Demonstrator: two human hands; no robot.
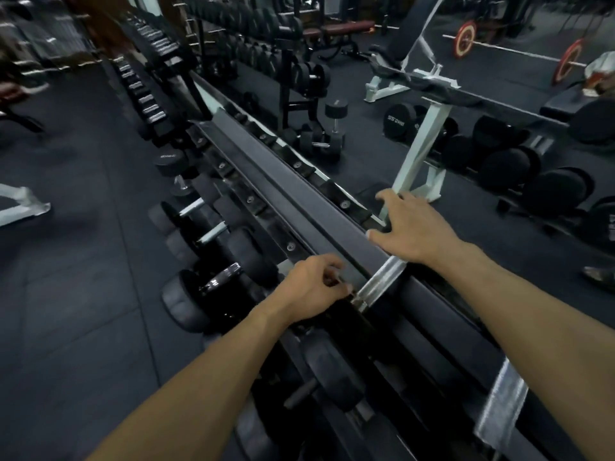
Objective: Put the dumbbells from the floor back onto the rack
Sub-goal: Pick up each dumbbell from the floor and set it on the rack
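mostly blurred: left hand [311, 287] loosely curled, right hand [411, 224] spread on rack [276, 181], both empty.

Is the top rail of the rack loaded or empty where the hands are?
Empty: the top rail is bare; both hands, left hand and right hand, hold no dumbbell.

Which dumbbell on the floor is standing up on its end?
The dumbbell just behind the small pile, across the rack. Its handle points straight up with one round head on top; the others lie on their sides.
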